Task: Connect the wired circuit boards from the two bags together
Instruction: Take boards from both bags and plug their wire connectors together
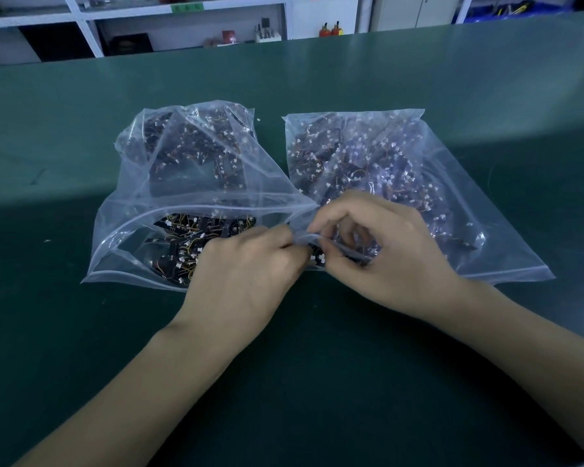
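Two clear zip bags lie side by side on the green table. The left bag (169,183) gapes at its near mouth, showing several small black circuit boards (179,244) with yellow wires and white plugs. The right bag (418,170) holds many more of them. My left hand (246,274) and my right hand (378,251) meet between the bag mouths. Both pinch a small board with white connectors (317,257) together with the plastic edge of the right bag. My fingers hide most of that piece.
The green table (317,382) stretches wide around the bags. White shelving (182,25) with small items, two red bottles (331,30) and a cabinet stand beyond the far edge.
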`<state>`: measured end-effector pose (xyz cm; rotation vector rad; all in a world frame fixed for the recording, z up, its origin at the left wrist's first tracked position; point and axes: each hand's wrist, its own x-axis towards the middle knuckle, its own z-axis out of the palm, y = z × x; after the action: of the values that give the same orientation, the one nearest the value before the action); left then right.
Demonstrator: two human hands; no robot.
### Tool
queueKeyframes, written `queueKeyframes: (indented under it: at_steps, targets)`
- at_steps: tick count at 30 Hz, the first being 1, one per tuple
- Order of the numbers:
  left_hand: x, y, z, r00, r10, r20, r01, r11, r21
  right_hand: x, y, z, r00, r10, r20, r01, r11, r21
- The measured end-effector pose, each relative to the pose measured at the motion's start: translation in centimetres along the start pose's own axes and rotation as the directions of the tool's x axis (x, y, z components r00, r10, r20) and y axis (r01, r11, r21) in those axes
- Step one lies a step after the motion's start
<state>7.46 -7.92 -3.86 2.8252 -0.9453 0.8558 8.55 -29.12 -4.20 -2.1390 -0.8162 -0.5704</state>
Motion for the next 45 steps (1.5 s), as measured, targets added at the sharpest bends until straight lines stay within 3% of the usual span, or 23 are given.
queueKeyframes:
  at_steps: [6,10,16,26,34,45]
  targets:
    - [-0.7,-1.2,0.3,0.987,0.057,-0.152,-0.076,0.99,-0.122,0.0,0.1,-0.2,0.999,0.039,0.019,-0.039,0.999,-0.007]
    - [-1.1,-1.8,0.9,0.974,-0.087,-0.207,-0.017,0.892,-0.452,-0.1,0.0,0.0,0.997,0.062,0.054,-0.062,0.998,-0.005]
    - [-1.4,-1.6,1.0,0.942,-0.281,-0.186,0.084,0.731,-0.677,-0.1,0.0,0.1,0.991,-0.024,0.129,0.014,0.997,0.077]
    - [-1.4,-0.9,0.7,0.938,-0.343,-0.044,0.122,0.448,-0.886,-0.1,0.2,0.9,0.996,-0.067,0.052,0.056,0.982,0.182]
    - [-1.4,-1.0,0.9,0.903,-0.408,-0.136,0.111,0.525,-0.844,-0.2,0.3,1.0,0.995,0.101,-0.025,-0.091,0.963,0.254]
    - [-1.4,-1.7,1.1,0.898,-0.399,-0.187,0.137,0.656,-0.743,-0.1,0.0,0.9,0.993,0.106,-0.059,-0.087,0.963,0.256]
